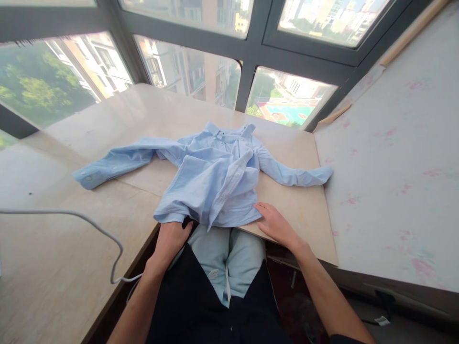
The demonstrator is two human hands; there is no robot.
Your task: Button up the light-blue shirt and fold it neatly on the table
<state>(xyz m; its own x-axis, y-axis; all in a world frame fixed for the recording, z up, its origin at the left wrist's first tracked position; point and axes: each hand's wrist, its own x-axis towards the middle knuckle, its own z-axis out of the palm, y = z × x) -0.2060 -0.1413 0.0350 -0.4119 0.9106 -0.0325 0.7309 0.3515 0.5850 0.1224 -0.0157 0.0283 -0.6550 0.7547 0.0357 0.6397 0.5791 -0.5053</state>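
Observation:
A light blue long-sleeved shirt (215, 181) lies spread on the wooden surface, collar toward the window and hem toward me. Its front hangs partly open and creased, one sleeve stretched out to each side. At the hem's left corner is my left hand (174, 241); the fingers go under the fabric and are hidden, while the thumb shows outside. My right hand (274, 222) is at the hem's right corner, its fingertips closed on the edge of the cloth.
A grey cable (96, 227) runs across the left part of the pale ledge (46, 263) and drops over its edge. Dark window frames (247, 52) stand behind. A floral-papered wall (394, 191) borders the right side. My legs are below the front edge.

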